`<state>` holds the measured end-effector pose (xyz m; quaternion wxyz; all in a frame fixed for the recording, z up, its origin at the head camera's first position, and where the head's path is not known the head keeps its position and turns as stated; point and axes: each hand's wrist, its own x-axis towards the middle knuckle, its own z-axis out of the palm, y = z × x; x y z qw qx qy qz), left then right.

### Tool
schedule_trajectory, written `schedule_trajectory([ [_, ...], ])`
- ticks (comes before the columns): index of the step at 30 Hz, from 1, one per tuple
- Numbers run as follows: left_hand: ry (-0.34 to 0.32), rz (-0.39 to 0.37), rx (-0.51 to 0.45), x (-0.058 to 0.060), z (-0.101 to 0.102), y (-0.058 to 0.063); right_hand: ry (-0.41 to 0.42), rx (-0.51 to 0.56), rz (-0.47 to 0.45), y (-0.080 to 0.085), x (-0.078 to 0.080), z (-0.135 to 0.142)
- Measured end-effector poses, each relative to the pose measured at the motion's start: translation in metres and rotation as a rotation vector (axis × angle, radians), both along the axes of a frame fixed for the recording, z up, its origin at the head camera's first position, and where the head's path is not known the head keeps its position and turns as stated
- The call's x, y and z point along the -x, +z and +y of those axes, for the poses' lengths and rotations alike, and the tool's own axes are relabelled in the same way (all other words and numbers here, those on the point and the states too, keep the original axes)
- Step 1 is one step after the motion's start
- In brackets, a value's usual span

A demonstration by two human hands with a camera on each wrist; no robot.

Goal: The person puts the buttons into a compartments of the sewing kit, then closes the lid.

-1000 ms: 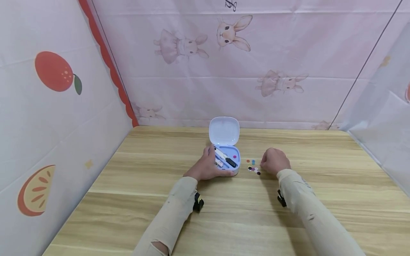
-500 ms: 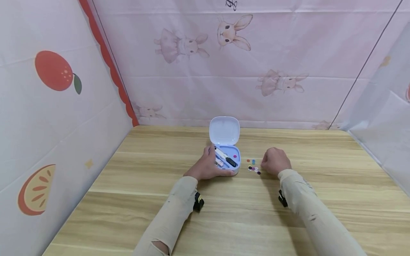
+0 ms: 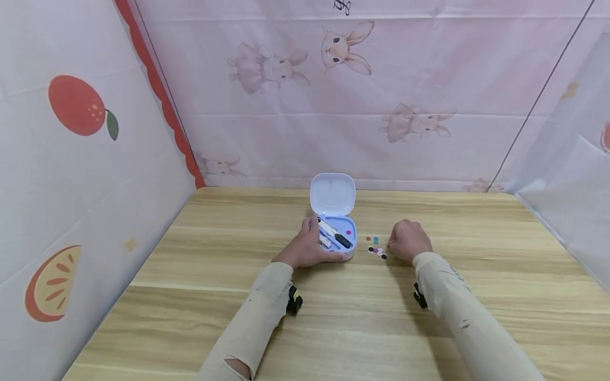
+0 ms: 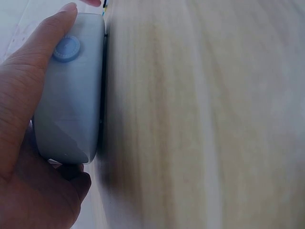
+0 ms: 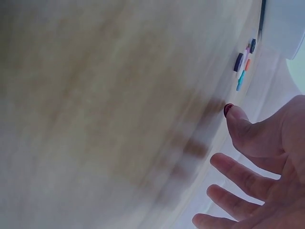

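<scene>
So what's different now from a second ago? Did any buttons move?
Nothing visibly moved. The left hand still holds the open box, the pink button is still inside it, and the loose buttons still lie on the table near the right hand, which pinches a dark red button.

Smooth plastic case [image 4: 71, 105], glossy plastic lid [image 3: 332, 193], wood-grain tabletop [image 3: 343, 328] with faint sheen, creased backdrop [image 3: 305, 132], matt cloth sleeves [image 3: 254, 312]

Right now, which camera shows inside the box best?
The head view, because it looks down into the open box, showing a black-and-white tool and a pink button inside. The left wrist view shows only its outside, with a round blue knob. The right wrist view catches just a pale bit, upper right.
</scene>
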<state>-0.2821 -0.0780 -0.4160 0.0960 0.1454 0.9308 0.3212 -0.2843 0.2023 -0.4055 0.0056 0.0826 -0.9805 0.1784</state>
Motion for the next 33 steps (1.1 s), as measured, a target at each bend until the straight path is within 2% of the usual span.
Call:
schedule_trajectory([
  [14, 0.004, -0.011, 0.021, 0.0, 0.0, 0.002, 0.017, 0.021, 0.047, 0.005, 0.005, -0.007],
  [23, 0.003, -0.002, 0.006, -0.001, 0.0, 0.004, 0.036, 0.111, 0.073, 0.021, 0.002, -0.03],
  [30, 0.008, 0.001, 0.015, 0.0, 0.0, 0.001, 0.043, 0.15, 0.073, 0.026, 0.003, -0.048],
  [33, 0.006, 0.005, 0.015, 0.0, 0.0, 0.001, 0.064, 0.147, 0.109, 0.026, 0.003, -0.054],
])
